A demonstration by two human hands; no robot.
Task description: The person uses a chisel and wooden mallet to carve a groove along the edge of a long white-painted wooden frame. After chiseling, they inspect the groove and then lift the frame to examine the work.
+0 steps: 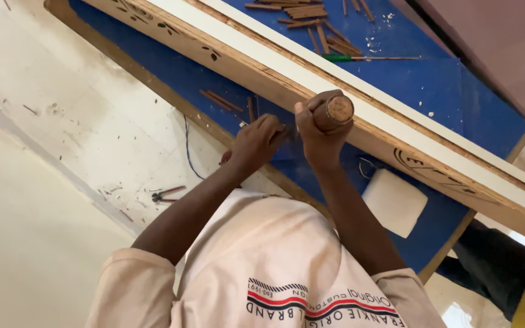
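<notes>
Your bench top (439, 85) is blue, wood plank (262, 73) tan w/ dark leaf carvings, white block (394, 201) at 4 o'clock

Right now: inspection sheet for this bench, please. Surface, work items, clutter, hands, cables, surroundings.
Surface: blue workbench top, wood-edged.
Work items: long carved wooden board with white strip lying across the bench; wooden handle.
Clutter: wood strips, green-handled screwdriver, white block, chips.
Hands: right hand grips the wooden handle; left hand rests at the board's edge, fingers curled, contents hidden.
Cables: thin blue wire hanging off the bench.
Surroundings: pale floor, pliers on it.
</notes>
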